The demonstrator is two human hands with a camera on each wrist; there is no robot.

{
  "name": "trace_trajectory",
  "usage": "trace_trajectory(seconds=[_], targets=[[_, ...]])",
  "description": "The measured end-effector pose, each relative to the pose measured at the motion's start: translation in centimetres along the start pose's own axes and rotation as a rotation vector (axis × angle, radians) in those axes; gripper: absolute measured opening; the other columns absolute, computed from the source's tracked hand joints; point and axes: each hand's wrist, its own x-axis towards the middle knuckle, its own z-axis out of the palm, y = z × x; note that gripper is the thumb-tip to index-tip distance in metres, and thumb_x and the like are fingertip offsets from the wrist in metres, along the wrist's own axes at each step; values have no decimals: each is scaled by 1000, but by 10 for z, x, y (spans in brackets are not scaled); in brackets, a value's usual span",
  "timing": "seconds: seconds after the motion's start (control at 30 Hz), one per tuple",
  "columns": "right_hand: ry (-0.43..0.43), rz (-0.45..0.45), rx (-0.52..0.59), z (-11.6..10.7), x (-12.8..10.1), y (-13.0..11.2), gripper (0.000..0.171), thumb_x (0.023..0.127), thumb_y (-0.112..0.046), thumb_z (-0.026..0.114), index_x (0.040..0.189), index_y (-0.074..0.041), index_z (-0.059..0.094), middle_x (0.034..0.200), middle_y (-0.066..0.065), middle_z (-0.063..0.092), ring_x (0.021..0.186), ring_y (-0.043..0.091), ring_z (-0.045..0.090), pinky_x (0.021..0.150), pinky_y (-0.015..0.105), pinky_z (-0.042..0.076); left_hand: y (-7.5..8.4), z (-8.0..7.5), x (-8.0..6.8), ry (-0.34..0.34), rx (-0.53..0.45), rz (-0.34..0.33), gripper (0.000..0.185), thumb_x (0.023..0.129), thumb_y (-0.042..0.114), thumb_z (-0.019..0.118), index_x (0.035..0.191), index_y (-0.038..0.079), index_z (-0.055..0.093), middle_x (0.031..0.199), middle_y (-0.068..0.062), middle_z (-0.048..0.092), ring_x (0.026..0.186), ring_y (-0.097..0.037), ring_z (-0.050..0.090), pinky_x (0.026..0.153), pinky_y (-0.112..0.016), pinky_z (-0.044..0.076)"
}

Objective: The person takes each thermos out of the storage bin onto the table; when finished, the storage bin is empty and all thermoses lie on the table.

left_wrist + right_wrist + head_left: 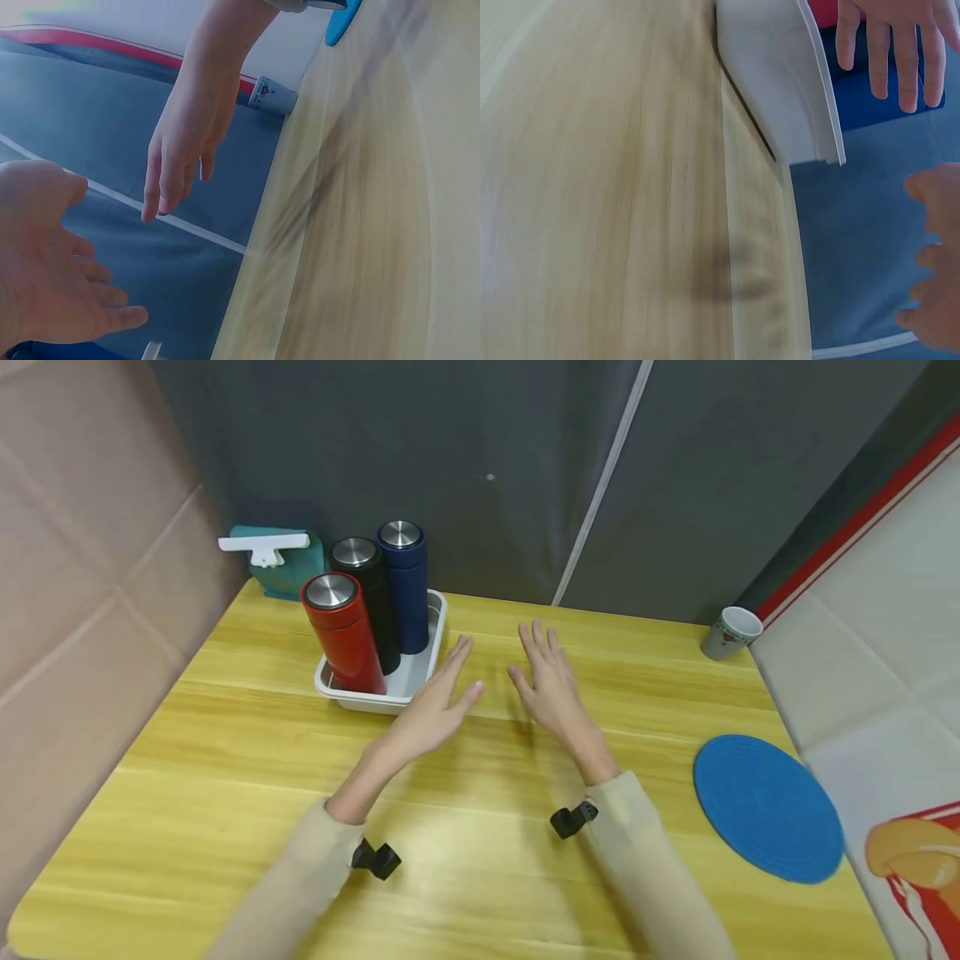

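Both hands apart, holding nothing, above the tabletop (247,752).
Left hand (435,706) spread just beside the tray (431,647); right hand (551,689) flat nearby.

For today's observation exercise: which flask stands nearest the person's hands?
The red flask, frontmost in the tray; the black and blue stand behind.

Glossy wooden table (480,860), brushed-metal flask lids (330,591)
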Motion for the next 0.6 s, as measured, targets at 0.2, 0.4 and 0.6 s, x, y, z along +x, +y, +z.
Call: trace_trajectory(seconds=[0.2, 0.4, 0.6], targets=[[-1, -93, 161, 10, 5, -10, 62, 100, -20, 54, 152, -6, 23, 157, 15, 15, 144, 33, 10, 115, 48, 13, -14, -25, -20, 36, -70, -18, 54, 103, 34, 45, 152, 17, 29, 151, -5, 36, 134, -23, 40, 107, -45, 35], [-58, -189, 184, 17, 11, -22, 63, 99, -23, 57, 152, -8, 27, 158, 11, 18, 144, 26, 15, 115, 42, 15, -39, -54, -39, -28, -242, -22, 41, 104, 24, 45, 139, 3, 48, 123, -16, 63, 109, -29, 63, 92, -40, 49], [-61, -274, 224, 26, 20, -39, 59, 98, -21, 59, 148, -4, 33, 156, 11, 25, 143, 23, 23, 115, 38, 19, -59, -84, -60, 44, -381, -103, 36, 104, 21, 44, 133, 1, 51, 111, -18, 66, 99, -34, 65, 82, -35, 54]])
